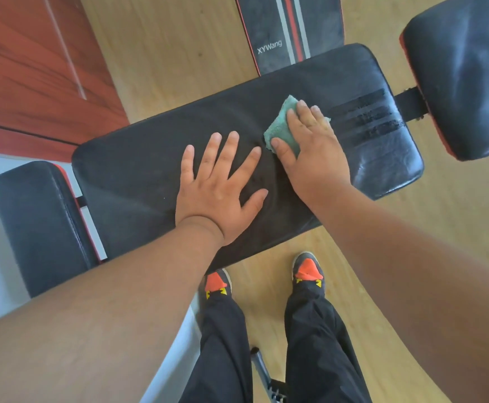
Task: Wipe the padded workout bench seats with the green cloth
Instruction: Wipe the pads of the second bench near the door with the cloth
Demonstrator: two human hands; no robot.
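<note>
Right hand (313,146) is pressed flat on the green cloth (281,132), fingers straight, thumb along the cloth's near edge, so it's pushing down rather than gripping. That makes sense for wiping: a flat palm spreads the pressure so the whole folded cloth drags on the pad instead of one corner.

Left hand (220,184) is spread wide, fingers apart, flat on the middle of the same pad (138,175), holding nothing. Looks like it's there to brace the body and maybe keep the bench steady while the other arm scrubs.

Cloth sits right of centre on the long black pad, just beside the three dark stripes (368,117) near its right end. The surface by those stripes looks shinier than the dull left half, so my guess is the right end is wiped and the left half isn't yet.

More pads around: one at the right (464,77), one at the left (36,222), and a striped one (289,27) behind with a logo. I'd say those are waiting their turn.

Feet in orange-toed shoes (308,270) are planted close to the near edge on the wood floor (179,53), good for leaning over.
</note>
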